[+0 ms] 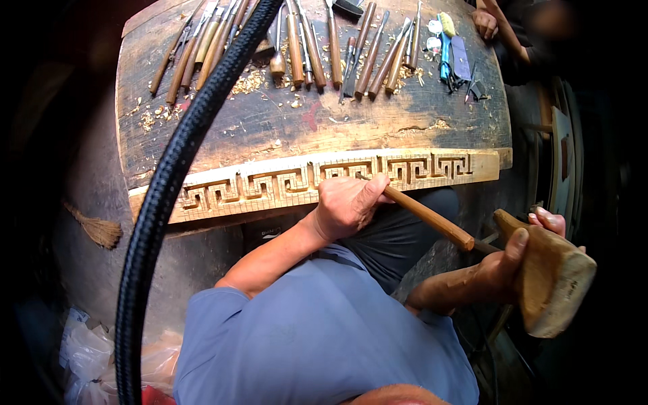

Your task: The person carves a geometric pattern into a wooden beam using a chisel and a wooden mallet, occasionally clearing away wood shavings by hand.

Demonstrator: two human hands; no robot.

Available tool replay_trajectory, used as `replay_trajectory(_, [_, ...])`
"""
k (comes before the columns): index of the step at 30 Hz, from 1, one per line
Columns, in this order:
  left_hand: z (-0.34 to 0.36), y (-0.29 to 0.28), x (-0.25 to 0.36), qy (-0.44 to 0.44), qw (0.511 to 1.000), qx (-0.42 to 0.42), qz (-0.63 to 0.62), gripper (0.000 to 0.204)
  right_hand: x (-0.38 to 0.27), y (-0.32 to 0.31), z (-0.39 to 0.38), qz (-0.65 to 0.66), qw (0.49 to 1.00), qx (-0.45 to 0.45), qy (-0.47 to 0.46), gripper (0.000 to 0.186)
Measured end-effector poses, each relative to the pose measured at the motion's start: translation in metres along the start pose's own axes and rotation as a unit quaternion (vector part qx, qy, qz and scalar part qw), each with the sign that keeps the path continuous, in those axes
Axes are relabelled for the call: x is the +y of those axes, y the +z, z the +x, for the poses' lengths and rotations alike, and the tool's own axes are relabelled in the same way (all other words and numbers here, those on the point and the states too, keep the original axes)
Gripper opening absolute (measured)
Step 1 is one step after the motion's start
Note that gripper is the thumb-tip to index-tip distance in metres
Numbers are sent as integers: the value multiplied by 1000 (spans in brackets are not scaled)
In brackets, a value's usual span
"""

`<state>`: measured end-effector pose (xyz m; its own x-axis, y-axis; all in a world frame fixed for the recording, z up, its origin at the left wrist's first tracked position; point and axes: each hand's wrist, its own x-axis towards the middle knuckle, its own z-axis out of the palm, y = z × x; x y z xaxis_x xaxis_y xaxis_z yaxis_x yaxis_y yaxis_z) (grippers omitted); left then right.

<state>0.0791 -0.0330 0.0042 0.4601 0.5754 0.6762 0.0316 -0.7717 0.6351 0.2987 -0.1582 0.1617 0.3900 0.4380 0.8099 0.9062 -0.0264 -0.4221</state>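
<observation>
A long pale board [484, 164] lies along the near edge of the bench, with a squared meander pattern and pencilled grid lines cut into its face. Over its middle, my left hand [346, 206] is closed round a wood chisel [432, 219]. The chisel's round wooden handle slants out toward the lower right; the blade's tip is mostly hidden by my fingers and seems to meet the carving. My right hand [503, 271] grips a wooden mallet [559, 280] with a broad, worn head, off to the right and apart from the handle's end.
Several wooden-handled chisels [294, 50] lie in a row across the far bench [229, 138] among wood shavings [250, 83]. A blue-handled brush [445, 57] sits at the far right, near another person's hand [484, 23]. A thick black braided cable [177, 152] crosses the left foreground. A straw whisk [98, 228] lies at left.
</observation>
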Motion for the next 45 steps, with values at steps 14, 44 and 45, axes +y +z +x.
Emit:
replay_trajectory(14, [3, 2, -2, -55, 998, 28, -7, 23, -10, 15, 33, 71, 987, -123, -71, 54])
replay_trajectory(44, [-12, -18, -3, 73, 989, -128, 13, 30, -1, 19, -47, 91, 961, -36, 258, 46])
replay_trajectory(45, [-13, -23, -3, 79, 989, -123, 17, 30, 10, 21, -50, 66, 964, -39, 256, 50])
